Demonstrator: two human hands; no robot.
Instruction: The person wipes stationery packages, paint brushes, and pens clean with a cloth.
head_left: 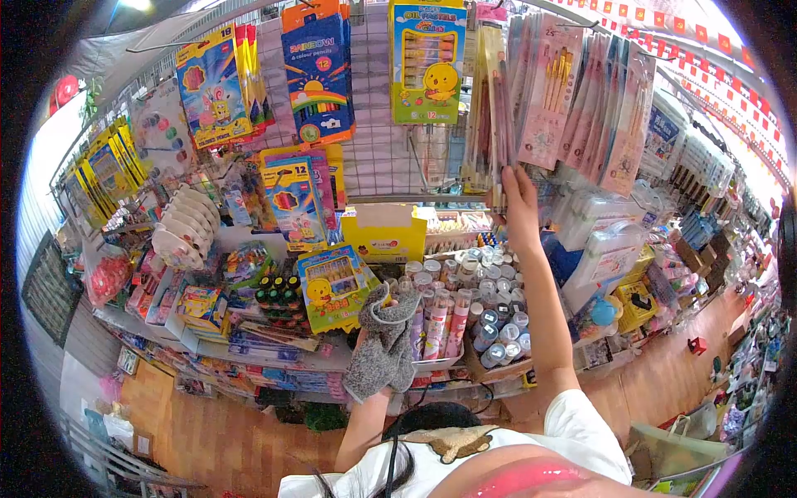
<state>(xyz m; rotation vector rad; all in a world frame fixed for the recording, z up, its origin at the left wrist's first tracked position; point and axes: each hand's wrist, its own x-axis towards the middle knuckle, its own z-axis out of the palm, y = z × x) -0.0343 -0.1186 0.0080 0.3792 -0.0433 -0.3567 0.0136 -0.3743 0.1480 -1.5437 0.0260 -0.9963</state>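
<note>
Grey cloth (one) held; one right hand touching brush packs.

Wd-look flr, wire grid panel, bright lt up top.

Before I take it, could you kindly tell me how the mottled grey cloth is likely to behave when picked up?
The mottled grey cloth will probably be floppy, since it bunches into soft folds. It seems unlikely to slip easily, as its surface looks matte and textured. It should hardly roll, given its crumpled, irregular shape.
</note>
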